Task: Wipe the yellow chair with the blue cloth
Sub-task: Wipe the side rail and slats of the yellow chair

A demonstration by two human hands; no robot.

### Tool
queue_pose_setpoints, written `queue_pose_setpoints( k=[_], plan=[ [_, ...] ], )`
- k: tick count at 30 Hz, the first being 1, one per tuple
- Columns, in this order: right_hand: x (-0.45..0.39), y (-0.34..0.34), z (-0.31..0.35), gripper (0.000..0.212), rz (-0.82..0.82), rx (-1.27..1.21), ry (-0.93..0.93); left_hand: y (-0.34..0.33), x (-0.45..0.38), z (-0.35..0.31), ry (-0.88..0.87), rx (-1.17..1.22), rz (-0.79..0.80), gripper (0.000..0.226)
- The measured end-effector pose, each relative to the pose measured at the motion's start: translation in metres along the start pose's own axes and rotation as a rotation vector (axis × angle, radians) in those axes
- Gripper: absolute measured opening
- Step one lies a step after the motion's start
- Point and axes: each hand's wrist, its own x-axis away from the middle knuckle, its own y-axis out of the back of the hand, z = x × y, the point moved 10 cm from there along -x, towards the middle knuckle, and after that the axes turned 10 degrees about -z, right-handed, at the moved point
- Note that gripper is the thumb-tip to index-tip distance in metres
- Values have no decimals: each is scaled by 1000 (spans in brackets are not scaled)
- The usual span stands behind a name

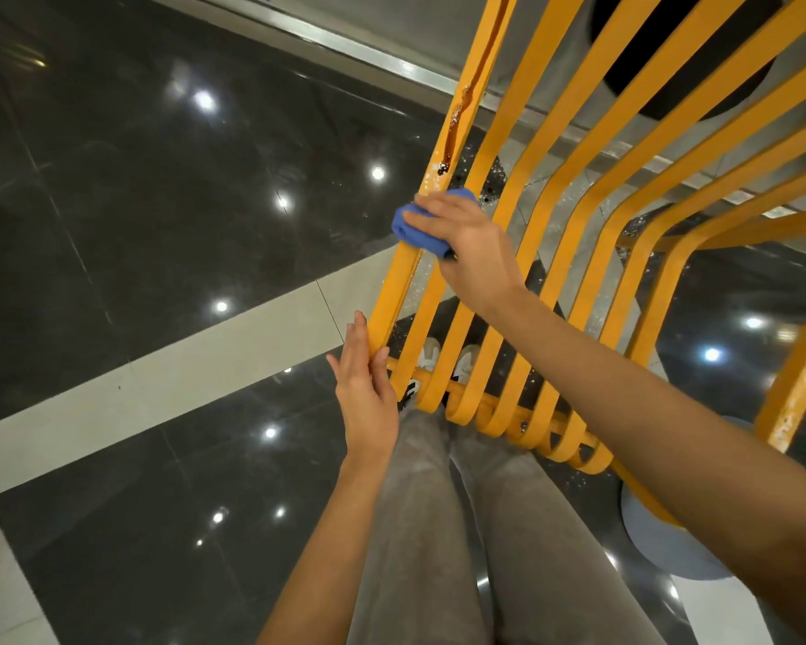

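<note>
The yellow chair is made of long curved slats that fill the upper right and centre of the head view. A dark brown sticky streak runs down its leftmost slat. My right hand presses the bunched blue cloth onto that slat, just below the end of the streak. My left hand lies flat against the outer edge of the same slat lower down, fingers straight and thumb hooked on the slat, holding nothing loose.
Glossy black floor tiles with pale grey strips reflect ceiling lights. My grey-trousered legs and white shoes stand behind the slats. A round grey base sits under the chair at lower right; a metal rail runs behind.
</note>
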Motion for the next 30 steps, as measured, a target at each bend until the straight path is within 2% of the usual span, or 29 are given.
queue_pose_setpoints(
  k=[2, 7, 9, 13, 15, 20, 22, 27, 30],
  plan=[
    [-7, -7, 13, 51, -1, 8, 1, 1, 1, 0, 1, 8, 1, 54],
    [55, -19, 40, 61, 155, -21, 156, -3, 0, 3, -14, 23, 32, 55],
    [47, -9, 24, 59, 119, -1, 151, -5, -1, 6, -10, 20, 46, 56],
    [-7, 10, 2, 48, -86, 21, 21, -3, -1, 6, 5, 24, 30, 55],
    [-9, -1, 17, 47, -77, 41, 35, -1, 0, 5, 3, 28, 22, 55],
    [64, -26, 40, 55, 119, -50, 152, -1, 1, 6, -8, 39, 27, 53],
    [67, -19, 32, 54, 99, -66, 144, -2, 0, 7, -12, 37, 29, 53],
    [17, -10, 18, 49, -92, -51, 4, -3, 0, 4, -13, 24, 35, 53],
    [30, -26, 33, 45, -76, -66, 19, -3, 0, 6, -8, 14, 48, 52]
  ],
)
